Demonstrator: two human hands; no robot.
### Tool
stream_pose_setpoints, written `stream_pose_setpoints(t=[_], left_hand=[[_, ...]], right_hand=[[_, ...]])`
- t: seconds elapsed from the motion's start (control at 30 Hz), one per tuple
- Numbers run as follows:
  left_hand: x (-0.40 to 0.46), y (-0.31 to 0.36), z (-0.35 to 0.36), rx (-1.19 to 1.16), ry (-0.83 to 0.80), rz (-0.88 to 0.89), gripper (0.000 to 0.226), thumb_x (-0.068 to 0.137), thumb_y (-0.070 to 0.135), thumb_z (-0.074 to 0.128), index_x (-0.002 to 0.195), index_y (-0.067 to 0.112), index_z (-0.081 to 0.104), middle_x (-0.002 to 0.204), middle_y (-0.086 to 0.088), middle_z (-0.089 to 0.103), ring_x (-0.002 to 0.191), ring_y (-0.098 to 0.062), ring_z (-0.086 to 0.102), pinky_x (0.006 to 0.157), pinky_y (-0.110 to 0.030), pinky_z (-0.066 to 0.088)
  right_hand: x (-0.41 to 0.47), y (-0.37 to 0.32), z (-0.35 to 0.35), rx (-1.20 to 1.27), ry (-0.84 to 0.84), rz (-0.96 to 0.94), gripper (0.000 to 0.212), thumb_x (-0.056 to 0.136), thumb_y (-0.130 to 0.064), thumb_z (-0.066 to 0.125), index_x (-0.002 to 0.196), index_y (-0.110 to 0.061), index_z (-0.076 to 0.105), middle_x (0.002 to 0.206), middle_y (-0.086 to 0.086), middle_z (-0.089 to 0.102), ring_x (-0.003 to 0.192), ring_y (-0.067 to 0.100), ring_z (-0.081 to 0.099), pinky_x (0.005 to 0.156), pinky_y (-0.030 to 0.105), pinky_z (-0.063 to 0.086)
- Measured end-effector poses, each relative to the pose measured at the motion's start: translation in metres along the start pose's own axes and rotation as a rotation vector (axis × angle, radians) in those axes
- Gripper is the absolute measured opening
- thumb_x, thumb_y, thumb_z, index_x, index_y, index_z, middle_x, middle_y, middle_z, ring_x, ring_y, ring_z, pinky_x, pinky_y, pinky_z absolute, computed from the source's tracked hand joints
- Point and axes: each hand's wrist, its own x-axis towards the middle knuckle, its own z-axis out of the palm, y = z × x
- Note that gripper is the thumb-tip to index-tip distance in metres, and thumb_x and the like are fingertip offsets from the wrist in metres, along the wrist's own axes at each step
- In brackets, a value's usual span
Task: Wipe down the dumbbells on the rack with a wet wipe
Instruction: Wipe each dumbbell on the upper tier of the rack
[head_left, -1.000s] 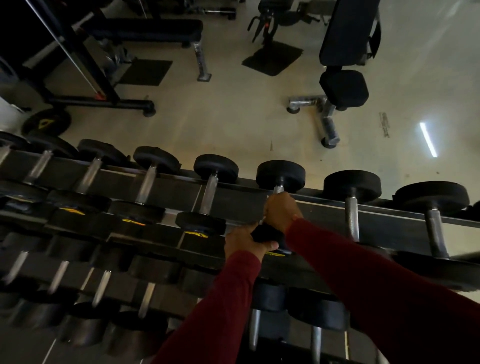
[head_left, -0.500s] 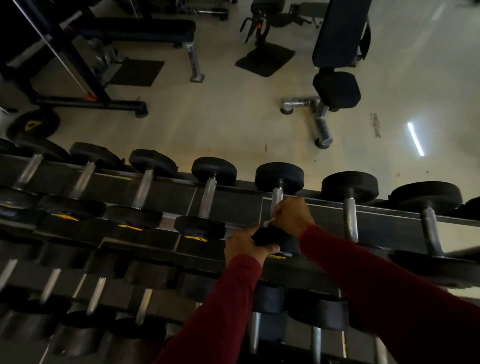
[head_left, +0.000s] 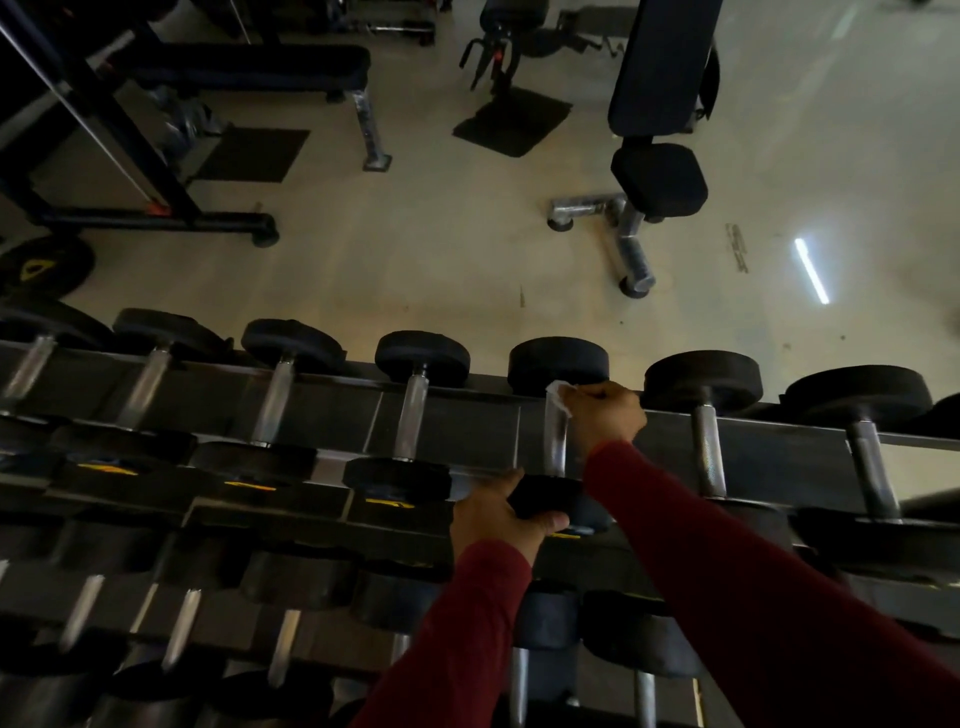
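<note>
Dumbbell (head_left: 558, 447): black heads, chrome handle.
Your right grip (head_left: 605, 415): clamps white wipe (head_left: 560, 397) on handle.
Your left grip (head_left: 498, 514): clasps near head.
Rack (head_left: 452, 431): dumbbells in rows.

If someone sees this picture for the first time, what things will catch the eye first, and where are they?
First, the two red sleeves reaching in from the bottom: the right hand holds a white wipe against a dumbbell handle on the top shelf, while the left hand grips its near black head. Next, the long row of dumbbells crossing the frame. Beyond them, a bench stands on the pale floor, upper right.
</note>
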Motion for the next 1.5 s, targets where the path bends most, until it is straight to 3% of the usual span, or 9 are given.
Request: stream_pose_setpoints(t=[0.2, 0.37, 0.5, 0.63, 0.8, 1.03, 1.2, 1.33, 1.5], left_hand=[[0.004, -0.004, 0.004, -0.013, 0.004, 0.018, 0.084, 0.058, 0.050, 0.090, 0.134, 0.032, 0.060, 0.136, 0.007, 0.061, 0.126, -0.012, 0.055, 0.107, -0.024, 0.041], [0.006, -0.005, 0.004, -0.025, 0.005, 0.018, 0.085, 0.057, 0.050, 0.090, 0.134, 0.034, 0.060, 0.136, 0.008, 0.061, 0.125, -0.010, 0.056, 0.107, -0.023, 0.042], [0.005, -0.006, 0.004, -0.013, 0.005, 0.023, 0.085, 0.056, 0.054, 0.088, 0.134, 0.035, 0.060, 0.136, 0.009, 0.061, 0.125, -0.013, 0.056, 0.107, -0.025, 0.043], [0.006, -0.006, 0.002, -0.025, -0.002, 0.027, 0.085, 0.055, 0.054, 0.089, 0.132, 0.034, 0.061, 0.134, 0.009, 0.062, 0.125, -0.011, 0.057, 0.107, -0.025, 0.043], [0.005, -0.006, 0.002, -0.030, 0.004, 0.031, 0.086, 0.054, 0.054, 0.090, 0.133, 0.034, 0.061, 0.135, 0.010, 0.061, 0.124, -0.008, 0.056, 0.106, -0.022, 0.043], [0.005, -0.007, 0.001, -0.014, 0.009, 0.049, 0.085, 0.056, 0.055, 0.088, 0.134, 0.034, 0.060, 0.135, 0.009, 0.062, 0.125, -0.011, 0.056, 0.107, -0.025, 0.043], [0.005, -0.007, 0.001, 0.002, 0.010, 0.046, 0.085, 0.056, 0.056, 0.088, 0.133, 0.034, 0.060, 0.132, 0.008, 0.064, 0.121, -0.011, 0.059, 0.103, -0.022, 0.044], [0.005, -0.007, 0.001, -0.015, -0.002, 0.049, 0.081, 0.059, 0.051, 0.089, 0.133, 0.032, 0.061, 0.133, 0.009, 0.063, 0.122, -0.009, 0.058, 0.101, -0.018, 0.042], [0.005, -0.007, 0.001, -0.033, -0.018, 0.035, 0.086, 0.056, 0.054, 0.089, 0.134, 0.034, 0.060, 0.135, 0.011, 0.061, 0.123, -0.008, 0.057, 0.105, -0.024, 0.044]], right_hand=[[0.009, 0.005, 0.002, 0.277, -0.092, 0.332, 0.018, 0.084, -0.021, 0.075, 0.072, -0.010, 0.065, 0.070, 0.004, 0.065, 0.064, 0.016, 0.061, 0.062, 0.025, 0.049], [0.023, 0.004, 0.001, 0.284, -0.360, 0.369, 0.023, 0.098, -0.009, 0.051, 0.076, -0.019, 0.051, 0.083, 0.000, 0.053, 0.074, 0.012, 0.054, 0.094, 0.037, 0.050], [0.018, 0.002, 0.001, 0.064, -0.159, 0.241, 0.021, 0.082, -0.029, 0.074, 0.076, -0.011, 0.066, 0.072, 0.004, 0.063, 0.073, 0.019, 0.061, 0.079, 0.032, 0.055], [-0.003, -0.006, -0.003, 0.115, -0.075, 0.087, 0.024, 0.066, -0.033, 0.090, 0.069, -0.021, 0.069, 0.071, -0.008, 0.067, 0.068, -0.001, 0.059, 0.076, 0.018, 0.047], [0.015, 0.003, 0.002, 0.259, -0.124, 0.302, 0.019, 0.068, -0.025, 0.085, 0.077, -0.017, 0.070, 0.082, 0.003, 0.073, 0.079, 0.020, 0.069, 0.081, 0.034, 0.057], [0.042, 0.021, 0.012, 0.209, -0.272, 0.346, 0.020, 0.069, -0.030, 0.074, 0.083, -0.018, 0.064, 0.104, 0.012, 0.071, 0.087, 0.023, 0.067, 0.091, 0.045, 0.056], [-0.002, 0.002, 0.014, -0.055, 0.056, -0.097, 0.008, 0.078, -0.026, 0.077, 0.078, -0.018, 0.077, 0.074, -0.003, 0.072, 0.072, 0.015, 0.067, 0.077, 0.027, 0.056], [-0.006, 0.001, 0.021, -0.420, -0.006, -0.586, 0.014, 0.086, -0.018, 0.068, 0.077, -0.018, 0.078, 0.075, 0.000, 0.073, 0.065, 0.016, 0.067, 0.064, 0.024, 0.054], [-0.008, -0.013, 0.026, -0.960, -0.177, -0.833, 0.018, 0.092, -0.011, 0.056, 0.103, -0.012, 0.071, 0.102, 0.008, 0.066, 0.096, 0.028, 0.063, 0.077, 0.038, 0.058]])
